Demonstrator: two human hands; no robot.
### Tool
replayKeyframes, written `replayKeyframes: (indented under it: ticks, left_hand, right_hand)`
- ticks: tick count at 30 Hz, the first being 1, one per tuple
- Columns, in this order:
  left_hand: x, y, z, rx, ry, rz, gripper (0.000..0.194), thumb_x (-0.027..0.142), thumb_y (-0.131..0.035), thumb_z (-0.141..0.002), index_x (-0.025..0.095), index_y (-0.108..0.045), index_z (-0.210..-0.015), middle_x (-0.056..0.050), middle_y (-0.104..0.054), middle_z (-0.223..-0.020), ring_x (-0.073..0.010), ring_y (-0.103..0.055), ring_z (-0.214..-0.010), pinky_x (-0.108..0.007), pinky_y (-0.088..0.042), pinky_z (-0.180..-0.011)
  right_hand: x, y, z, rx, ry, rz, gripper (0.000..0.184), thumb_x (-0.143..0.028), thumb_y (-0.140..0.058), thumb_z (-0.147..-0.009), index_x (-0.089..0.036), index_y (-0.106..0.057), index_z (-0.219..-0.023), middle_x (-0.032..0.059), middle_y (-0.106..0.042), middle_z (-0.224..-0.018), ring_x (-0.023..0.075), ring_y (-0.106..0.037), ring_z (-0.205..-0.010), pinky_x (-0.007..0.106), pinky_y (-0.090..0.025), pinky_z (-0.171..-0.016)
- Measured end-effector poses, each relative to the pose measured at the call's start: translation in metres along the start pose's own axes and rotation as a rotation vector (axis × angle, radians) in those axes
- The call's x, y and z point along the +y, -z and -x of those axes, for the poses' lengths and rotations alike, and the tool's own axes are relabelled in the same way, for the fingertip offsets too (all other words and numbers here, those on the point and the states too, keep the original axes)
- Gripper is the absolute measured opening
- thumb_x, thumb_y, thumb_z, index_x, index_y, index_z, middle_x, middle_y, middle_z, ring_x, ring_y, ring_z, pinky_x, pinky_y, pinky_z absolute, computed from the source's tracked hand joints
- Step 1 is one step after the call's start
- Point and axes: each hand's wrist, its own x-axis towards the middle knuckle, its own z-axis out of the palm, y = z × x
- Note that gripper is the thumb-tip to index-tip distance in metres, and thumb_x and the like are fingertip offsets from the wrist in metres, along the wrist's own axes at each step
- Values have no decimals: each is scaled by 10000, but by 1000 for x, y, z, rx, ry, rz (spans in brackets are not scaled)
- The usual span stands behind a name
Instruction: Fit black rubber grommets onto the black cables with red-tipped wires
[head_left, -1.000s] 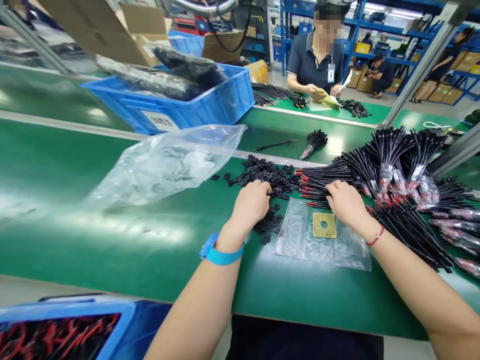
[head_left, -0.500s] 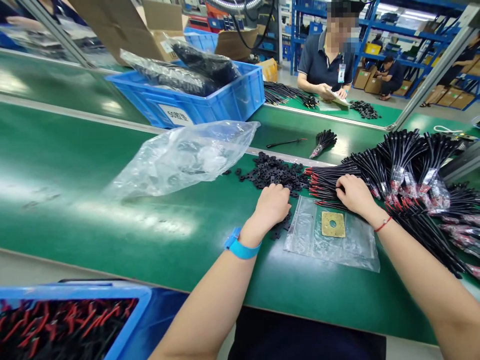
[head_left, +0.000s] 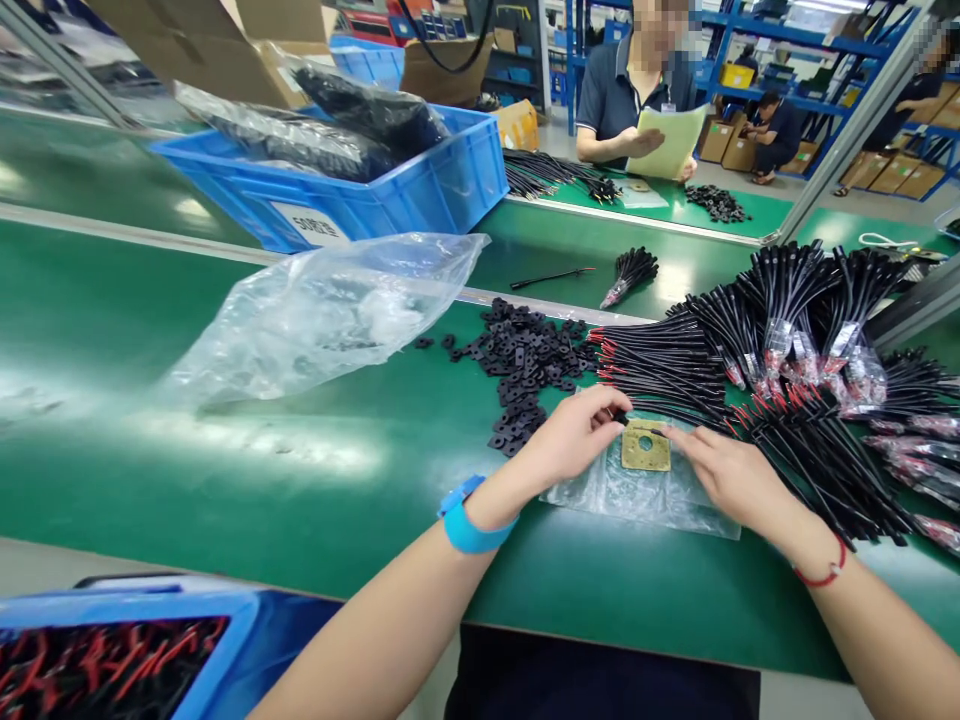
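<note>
My left hand (head_left: 574, 435) pinches a short black wire (head_left: 641, 427) just above a gold-coloured square plate with a central hole (head_left: 646, 446). My right hand (head_left: 739, 482) reaches in from the other side, its fingertips at the wire's far end; I cannot tell if they grip it. The plate lies on a flat clear plastic bag (head_left: 637, 492). A heap of black rubber washers (head_left: 525, 365) spreads left of my hands. A bundle of black wires with red tips (head_left: 660, 368) lies beyond them.
A crumpled clear plastic bag (head_left: 315, 320) lies on the green bench (head_left: 150, 480). Behind it stands a blue crate (head_left: 330, 195) of black bagged goods. Bagged wire bundles (head_left: 817, 340) fill the right side. A co-worker (head_left: 630, 110) holds paper sheets at the far bench.
Both hands have moved in from the washers and wires to meet above the gold plate, and a black wire now shows between them. The co-worker has raised the paper sheets.
</note>
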Motion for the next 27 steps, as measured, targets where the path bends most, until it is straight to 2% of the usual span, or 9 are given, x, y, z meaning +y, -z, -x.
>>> replayKeyframes:
  ticks: [3,7,10,14,17,22,27]
  left_hand:
    - [2,-13,3,-92,82,241,215,137,-531,-774,173,-577,-981,-12,-564,-822,-131,-521,-724,-279,-448,-676]
    - [2,-17,4,-166,178,472,225,164,-520,-789,153,-564,-1009,-6,-566,-754,-130,-553,-700,-275,-461,-651]
    - [2,-15,3,-151,207,433,219,166,-517,-791,153,-572,-1003,-1,-571,-739,-129,-557,-699,-272,-456,-645]
    - [1,-15,1,-86,214,356,208,153,-542,-759,163,-568,-965,20,-527,-738,-117,-520,-695,-264,-444,-641]
    - [-1,-19,0,-61,205,389,200,162,-566,-745,164,-554,-945,23,-508,-757,-107,-490,-689,-255,-438,-638]
    - [-2,-23,1,-78,230,462,221,193,-590,-748,157,-539,-960,12,-512,-777,-111,-493,-698,-253,-439,-632]
    - [0,-20,1,-62,198,353,207,183,-584,-765,166,-565,-970,2,-547,-801,-123,-514,-729,-264,-447,-669]
  right_hand:
    - [-6,-9,3,-11,-21,121,406,-110,-437,-888,-233,-545,-1260,52,-608,-943,137,-588,-704,228,-436,-575]
    - [-16,-7,-3,-21,-46,197,312,-98,-500,-863,-205,-634,-1124,75,-603,-890,158,-579,-711,234,-421,-565]
    - [-15,-5,-5,1,-58,122,272,-103,-485,-876,-193,-653,-1070,71,-597,-835,179,-580,-737,253,-438,-592]
    - [-8,0,2,145,-101,-226,290,-158,-398,-939,-177,-606,-1140,67,-619,-896,170,-594,-802,271,-473,-694]
    - [-10,6,8,223,-84,-411,298,-195,-368,-958,-153,-588,-1155,65,-617,-864,166,-591,-781,281,-474,-691]
    - [-17,9,9,148,-45,-433,299,-204,-370,-954,-162,-596,-1146,53,-616,-823,177,-585,-727,303,-460,-640]
    - [-16,9,8,85,-87,-410,296,-192,-371,-944,-187,-607,-1122,44,-614,-804,186,-582,-717,310,-445,-629]
